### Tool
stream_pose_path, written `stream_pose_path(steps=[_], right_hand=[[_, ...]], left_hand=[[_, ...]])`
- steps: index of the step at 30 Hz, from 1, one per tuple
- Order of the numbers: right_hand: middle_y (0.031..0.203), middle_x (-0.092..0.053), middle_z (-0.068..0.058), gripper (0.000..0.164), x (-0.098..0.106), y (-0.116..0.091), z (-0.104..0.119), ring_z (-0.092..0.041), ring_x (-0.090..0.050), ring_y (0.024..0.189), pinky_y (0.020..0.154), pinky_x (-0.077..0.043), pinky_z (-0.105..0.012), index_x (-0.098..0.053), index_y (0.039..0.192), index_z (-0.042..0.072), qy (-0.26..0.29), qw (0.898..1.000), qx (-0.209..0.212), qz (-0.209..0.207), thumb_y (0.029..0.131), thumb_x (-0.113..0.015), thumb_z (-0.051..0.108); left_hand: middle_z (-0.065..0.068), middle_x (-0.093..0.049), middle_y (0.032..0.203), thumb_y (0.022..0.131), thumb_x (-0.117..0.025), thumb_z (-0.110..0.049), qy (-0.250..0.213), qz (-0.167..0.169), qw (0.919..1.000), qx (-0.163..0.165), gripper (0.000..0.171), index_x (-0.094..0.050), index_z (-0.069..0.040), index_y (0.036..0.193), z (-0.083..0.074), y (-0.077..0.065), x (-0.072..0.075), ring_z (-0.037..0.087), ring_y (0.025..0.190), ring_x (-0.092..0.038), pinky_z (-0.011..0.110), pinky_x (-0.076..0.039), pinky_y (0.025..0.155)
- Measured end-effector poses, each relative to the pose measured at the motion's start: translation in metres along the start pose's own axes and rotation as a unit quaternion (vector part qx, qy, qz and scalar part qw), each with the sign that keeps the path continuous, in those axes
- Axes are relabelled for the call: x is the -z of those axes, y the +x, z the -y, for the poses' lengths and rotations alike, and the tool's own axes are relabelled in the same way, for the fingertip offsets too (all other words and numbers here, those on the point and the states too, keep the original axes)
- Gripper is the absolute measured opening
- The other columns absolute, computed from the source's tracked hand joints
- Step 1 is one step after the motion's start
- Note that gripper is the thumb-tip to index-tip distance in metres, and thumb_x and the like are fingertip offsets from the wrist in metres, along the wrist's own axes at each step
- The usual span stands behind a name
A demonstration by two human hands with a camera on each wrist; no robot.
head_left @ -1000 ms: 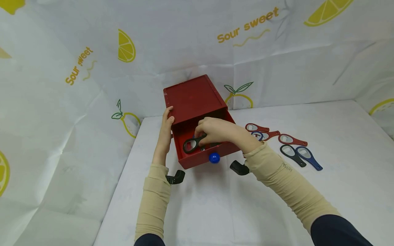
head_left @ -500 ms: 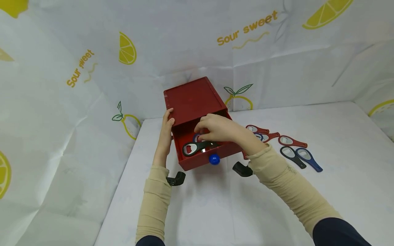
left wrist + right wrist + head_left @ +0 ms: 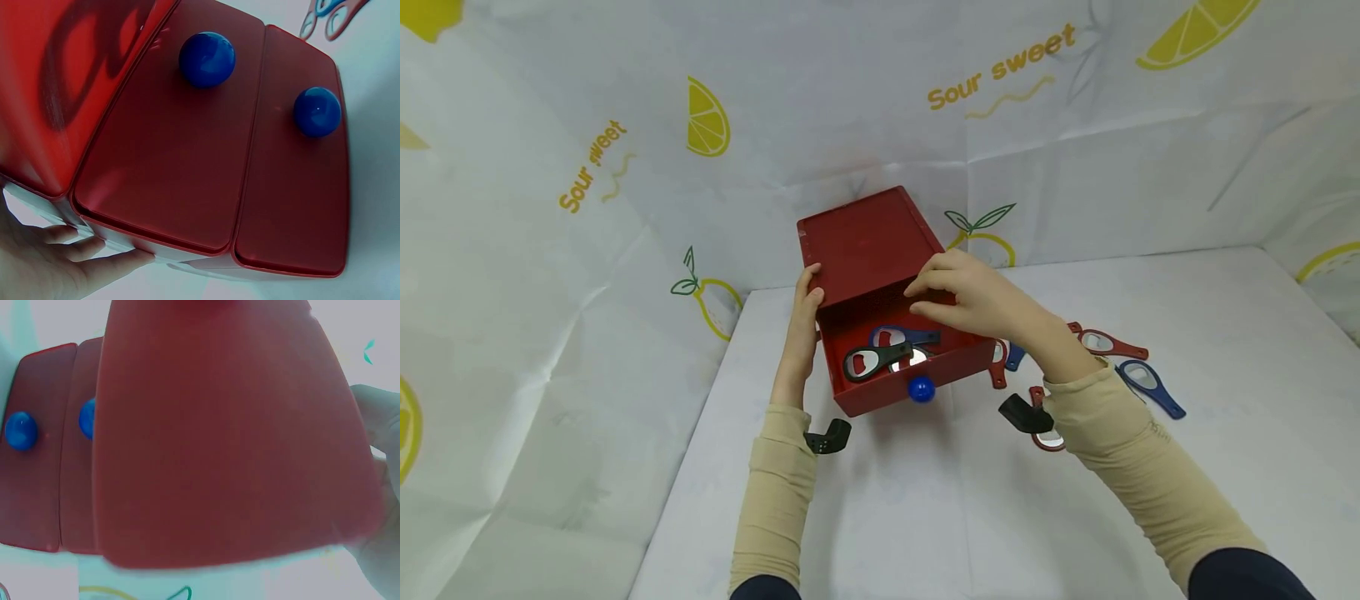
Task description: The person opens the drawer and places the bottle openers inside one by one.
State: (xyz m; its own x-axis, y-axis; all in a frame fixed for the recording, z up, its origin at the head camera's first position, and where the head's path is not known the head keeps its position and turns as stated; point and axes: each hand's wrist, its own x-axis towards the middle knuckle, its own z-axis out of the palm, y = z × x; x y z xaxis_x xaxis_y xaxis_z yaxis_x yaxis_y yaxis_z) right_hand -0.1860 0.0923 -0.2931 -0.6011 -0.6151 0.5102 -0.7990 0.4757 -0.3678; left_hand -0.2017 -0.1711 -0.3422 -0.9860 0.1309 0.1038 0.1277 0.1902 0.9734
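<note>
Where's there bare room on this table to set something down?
There's bare white table between the forearms, in front of the blue knob, and right of the rightmost bottle opener. It's crowded right of the drawer, where other openers lie.

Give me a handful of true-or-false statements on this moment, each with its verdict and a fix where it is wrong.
1. A black bottle opener lies in the open drawer. True.
2. The right hand grips a blue opener. False: it holds nothing.
3. The left hand touches the side of the red cabinet. True.
4. The open drawer's knob is yellow. False: it is blue.
5. The middle drawer and bottom drawer are pulled out. False: both are shut.
6. A red opener lies on the white table. True.
</note>
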Motion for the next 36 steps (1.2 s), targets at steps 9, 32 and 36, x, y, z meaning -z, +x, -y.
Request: stream_pose_path(steps=[9, 32, 36], right_hand=[[0.101, -0.061, -0.011, 0.023, 0.014, -0.027, -0.018, -0.026, -0.052, 0.101, 0.089, -0.039, -0.035, -0.070, 0.094, 0.004, -0.014, 0.992, 0.041, -0.122, 0.072, -0.076, 0.003], [0.112, -0.062, -0.010, 0.044, 0.005, -0.129, -0.048, -0.019, -0.052, 0.099, 0.074, -0.046, -0.016, -0.057, 0.125, 0.007, -0.043, 0.976, -0.189, -0.102, 0.082, -0.068, 0.013], [0.111, -0.061, -0.014, 0.043, -0.005, -0.145, -0.052, -0.025, -0.051, 0.103, 0.076, -0.048, -0.043, -0.055, 0.125, 0.005, -0.029, 0.971, -0.222, -0.086, 0.085, -0.065, 0.017]], left_hand=[[0.007, -0.022, 0.149, 0.091, -0.032, -0.040, -0.006, -0.002, 1.0000, -0.004, 0.055, -0.022, -0.028, 0.144, 0.001, 0.000, 0.000, 0.027, 0.127, -0.033, 0.047, -0.036, 0.090], [0.007, -0.022, 0.149, 0.092, -0.030, -0.037, -0.016, 0.002, 0.9998, -0.015, 0.054, -0.020, -0.025, 0.144, 0.001, -0.001, -0.002, 0.029, 0.128, -0.033, 0.051, -0.036, 0.096], [0.007, -0.022, 0.149, 0.092, -0.030, -0.038, -0.015, 0.003, 0.9998, -0.013, 0.054, -0.020, -0.026, 0.144, 0.001, -0.001, -0.002, 0.029, 0.127, -0.033, 0.049, -0.036, 0.095]])
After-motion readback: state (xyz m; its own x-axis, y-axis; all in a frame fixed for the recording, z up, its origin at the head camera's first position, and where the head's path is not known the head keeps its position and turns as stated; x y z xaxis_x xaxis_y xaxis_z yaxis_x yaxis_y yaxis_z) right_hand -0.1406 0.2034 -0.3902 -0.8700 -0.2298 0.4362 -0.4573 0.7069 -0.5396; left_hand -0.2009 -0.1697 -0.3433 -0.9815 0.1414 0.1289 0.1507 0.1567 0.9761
